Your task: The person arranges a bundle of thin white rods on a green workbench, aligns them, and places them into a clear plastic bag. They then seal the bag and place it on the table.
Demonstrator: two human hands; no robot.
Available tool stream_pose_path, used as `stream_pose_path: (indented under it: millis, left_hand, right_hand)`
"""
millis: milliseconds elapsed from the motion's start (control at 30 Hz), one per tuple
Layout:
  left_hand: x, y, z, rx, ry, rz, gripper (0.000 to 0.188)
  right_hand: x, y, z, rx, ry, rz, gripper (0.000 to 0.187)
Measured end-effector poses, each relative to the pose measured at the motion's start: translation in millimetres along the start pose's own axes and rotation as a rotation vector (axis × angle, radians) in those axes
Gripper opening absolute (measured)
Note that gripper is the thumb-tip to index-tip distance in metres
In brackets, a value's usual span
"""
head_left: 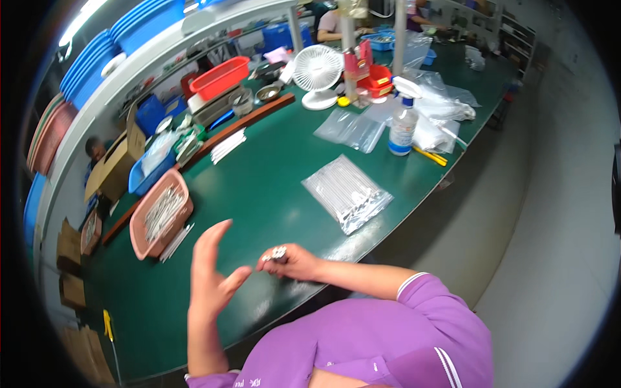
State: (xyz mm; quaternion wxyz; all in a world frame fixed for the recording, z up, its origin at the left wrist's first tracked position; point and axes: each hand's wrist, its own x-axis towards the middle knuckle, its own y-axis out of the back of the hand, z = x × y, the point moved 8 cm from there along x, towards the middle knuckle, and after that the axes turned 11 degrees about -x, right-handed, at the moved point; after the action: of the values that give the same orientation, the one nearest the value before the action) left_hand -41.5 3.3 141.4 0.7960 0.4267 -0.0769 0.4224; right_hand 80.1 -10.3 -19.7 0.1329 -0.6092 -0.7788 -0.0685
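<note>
Green table, pink tray, red basket, white fan.

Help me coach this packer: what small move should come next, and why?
Probably bring the open left hand over to the small silvery pieces pinched in the right hand: the left palm is empty, raised beside them and not touching them.

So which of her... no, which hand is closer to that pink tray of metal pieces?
Left. The left hand, open with fingers spread, is raised just to the right of the pink tray. The right hand, pinching small metal pieces, sits farther right, beyond the left hand.
</note>
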Motion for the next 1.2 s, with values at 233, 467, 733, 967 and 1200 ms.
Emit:
stream_pose_path:
  millis: [233, 467, 733, 967, 1200]
  left_hand:
    - [-12.1, -123.0, -73.7, -0.814, 0.268, -0.225, 0.044]
    - [13.9, -111.8, -62.5, -0.897, 0.279, -0.367, 0.02]
    - [33.3, -125.9, -80.0, -0.97, 0.5, -0.457, 0.022]
    - [41.3, -124.4, -93.3, -0.93, 0.404, -0.289, 0.018]
    - [25.1, -131.3, -92.0, -1.056, 0.423, -0.263, 0.037]
  right_hand:
    - [-10.6, 21.6, 31.0, -0.093, -0.117, 0.143, 0.029]
    - [7.6, 16.8, -8.1, -0.481, -0.059, 0.074, 0.02]
    - [15.9, 24.9, 9.8, -0.28, -0.28, 0.09, 0.007]
    - [13.0, 30.4, 23.4, -0.204, -0.319, 0.243, 0.011]
    - [-2.3, 27.0, 11.7, -0.598, -0.312, 0.177, 0.023]
